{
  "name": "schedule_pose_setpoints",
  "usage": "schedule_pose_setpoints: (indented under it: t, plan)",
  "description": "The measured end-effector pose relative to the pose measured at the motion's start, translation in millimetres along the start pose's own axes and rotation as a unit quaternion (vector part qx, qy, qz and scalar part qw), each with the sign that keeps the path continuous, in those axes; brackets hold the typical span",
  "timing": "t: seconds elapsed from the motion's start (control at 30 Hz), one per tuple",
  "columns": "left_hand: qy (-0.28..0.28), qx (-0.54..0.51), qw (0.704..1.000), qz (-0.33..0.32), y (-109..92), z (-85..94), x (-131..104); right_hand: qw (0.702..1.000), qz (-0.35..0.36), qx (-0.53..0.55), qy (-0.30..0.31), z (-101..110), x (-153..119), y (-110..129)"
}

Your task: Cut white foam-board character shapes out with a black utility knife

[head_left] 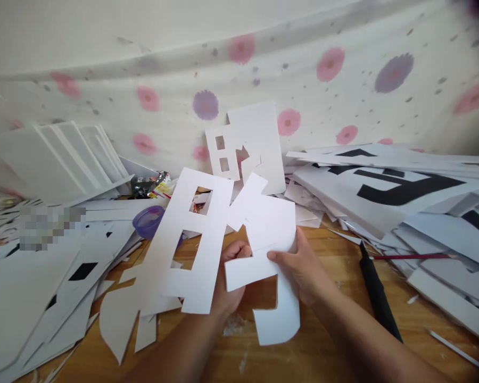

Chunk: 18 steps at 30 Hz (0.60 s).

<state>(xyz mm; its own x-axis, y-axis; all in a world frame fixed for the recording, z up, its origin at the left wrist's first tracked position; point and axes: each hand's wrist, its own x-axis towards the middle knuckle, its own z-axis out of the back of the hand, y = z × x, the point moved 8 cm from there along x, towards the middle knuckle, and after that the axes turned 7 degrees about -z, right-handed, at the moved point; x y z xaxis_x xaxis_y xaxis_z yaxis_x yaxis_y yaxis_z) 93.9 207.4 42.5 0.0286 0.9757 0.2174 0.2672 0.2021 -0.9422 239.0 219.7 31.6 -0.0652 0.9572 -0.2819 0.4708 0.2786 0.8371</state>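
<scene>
My right hand grips a white cut-out board by its right edge, thumb on the front face. This board has a curved, character-like outline and is held up above the table. Below its left arm, my left hand is closed, its fingers curled and partly hidden behind the white pieces. A second white cut-out board, tilted and with two square windows, overlaps my left hand and forearm; the left hand seems to hold it by its right side, though the grip is mostly covered.
Behind stands a white sheet with cut openings. White panels lean at the back left, near a purple bowl. Printed sheets pile up at right, beside a black-handled tool and a red pencil on the wooden table.
</scene>
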Motion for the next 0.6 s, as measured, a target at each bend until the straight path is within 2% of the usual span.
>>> schedule_pose_setpoints:
  t: [0.3,0.43,0.6]
  plan:
    - [0.017,-0.048,0.998,0.023,-4.6,-9.8,-0.3,1.0,-0.001,0.022,0.005,-1.2,-3.7,1.6]
    - [0.011,-0.088,0.996,0.014,-2.8,-6.0,-1.2,0.999,-0.011,0.033,-0.015,3.0,-3.2,1.6]
    - [0.034,-0.077,0.996,0.025,3.1,-1.0,0.9,0.999,-0.025,0.038,0.024,-2.7,-5.3,0.8]
